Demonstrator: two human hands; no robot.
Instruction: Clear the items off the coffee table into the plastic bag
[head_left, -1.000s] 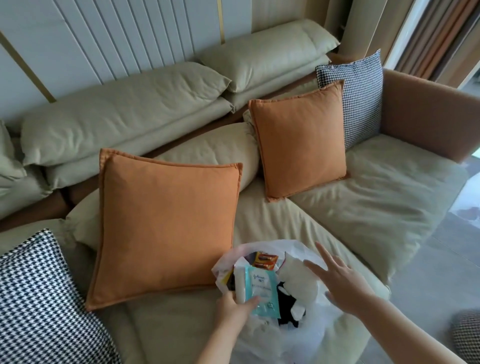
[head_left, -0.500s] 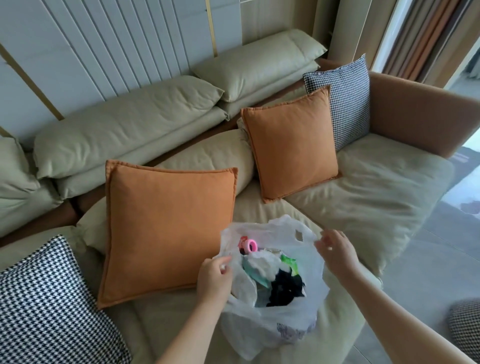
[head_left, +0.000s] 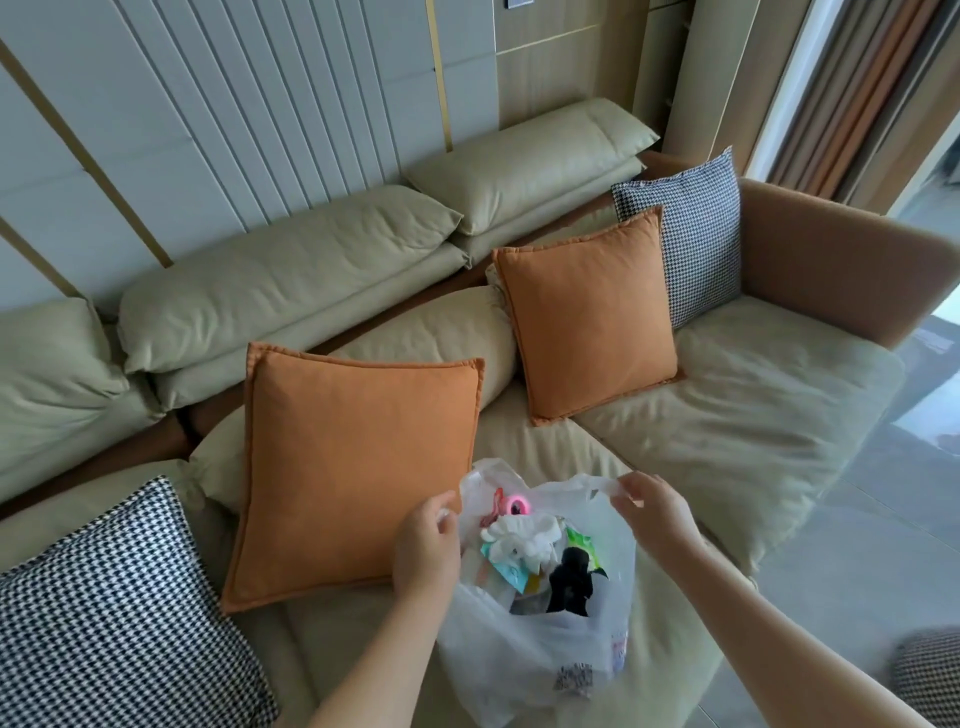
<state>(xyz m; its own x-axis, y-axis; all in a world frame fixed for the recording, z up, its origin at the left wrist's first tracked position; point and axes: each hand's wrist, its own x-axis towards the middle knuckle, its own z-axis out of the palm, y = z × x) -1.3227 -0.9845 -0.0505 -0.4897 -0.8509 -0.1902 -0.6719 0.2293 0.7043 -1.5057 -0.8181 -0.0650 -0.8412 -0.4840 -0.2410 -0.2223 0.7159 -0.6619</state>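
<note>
A translucent white plastic bag (head_left: 540, 654) rests on the sofa seat near its front edge, its mouth held wide. Inside lie a pink tape roll (head_left: 517, 504), crumpled white tissue (head_left: 522, 538), a teal packet (head_left: 506, 571), a green wrapper and a black item (head_left: 571, 579). My left hand (head_left: 426, 545) pinches the bag's left handle. My right hand (head_left: 657, 512) pinches the right handle and pulls it outward. The coffee table is out of view.
The beige sofa (head_left: 737, 415) fills the view. An orange cushion (head_left: 353, 467) stands just left of the bag, another orange cushion (head_left: 587, 312) behind it. Houndstooth cushions sit at the far left (head_left: 114, 618) and back right (head_left: 691, 234). Grey floor lies to the right.
Both hands have shifted from the items to the bag's handles and spread the mouth open. The packet that my left hand held now lies inside the bag.
</note>
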